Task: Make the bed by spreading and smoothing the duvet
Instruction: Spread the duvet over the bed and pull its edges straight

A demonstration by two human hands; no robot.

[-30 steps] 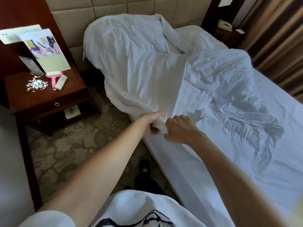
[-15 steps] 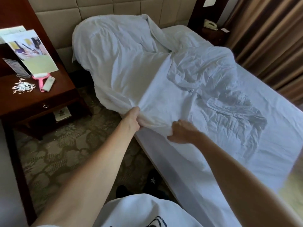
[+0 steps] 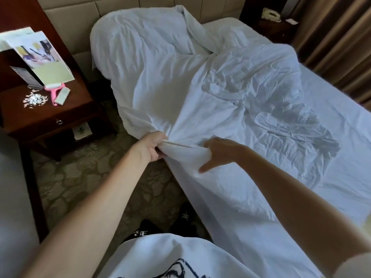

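The crumpled white cotton duvet (image 3: 200, 81) lies bunched toward the head of the bed, heaped against the padded beige headboard (image 3: 84, 21) and hanging over the near side toward the floor, so the foot end of the white-sheeted mattress (image 3: 331, 177) is uncovered. Its lower edge is gathered at the mattress's near side. The left hand (image 3: 152, 146) clenches a twisted fold of that edge, fingers curled round the cloth, probably to anchor the corner. The right hand (image 3: 218, 151) lies just beside it on the same fold, thumb stretched down along the cloth; its other fingers are tucked over the fabric, and whether they pinch it I cannot tell. Holding the edge at two close points looks like preparation for drawing the hands apart and pulling the duvet down the bed, which is not yet done. To the left stands a dark wooden nightstand (image 3: 66, 117) bearing a pink lint roller (image 3: 56, 93), leaflets (image 3: 46, 61) and white paper scraps (image 3: 35, 99). Brown curtains (image 3: 337, 37) hang beyond the bed.
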